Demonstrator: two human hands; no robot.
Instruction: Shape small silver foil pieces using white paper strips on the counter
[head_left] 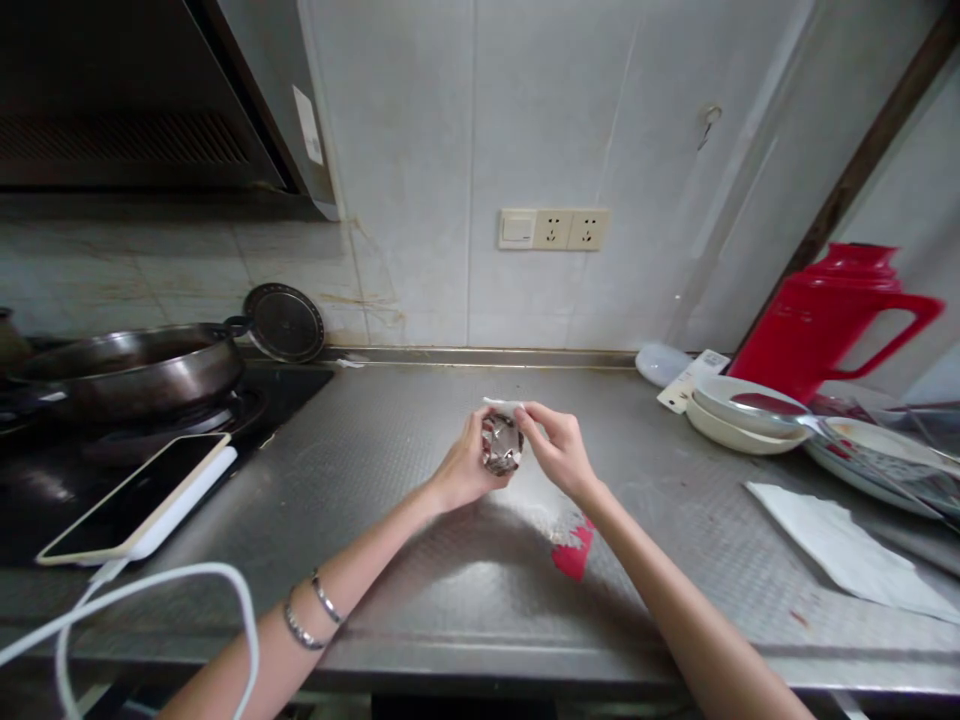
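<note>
My left hand [471, 458] is wrapped round a small faceted glass [502, 445] in the middle of the view, a little above the steel counter. One round end of the glass points towards me; whether it is the mouth or the base I cannot tell. Along its upper edge shows a piece of white tissue [504, 404]. My right hand [556, 447] pinches the tissue against the glass rim with thumb and fingers. Two silver bracelets sit on my left forearm. Below my hands, a ragged red patch [574, 552] lies on the counter.
A phone [139, 495] on a white power bank, with a white cable, lies on the left by the stove and pan [150, 370]. To the right stand stacked bowls [739, 430], a patterned plate [862, 470] and a red thermos [825, 320]. A white napkin [840, 550] lies nearer.
</note>
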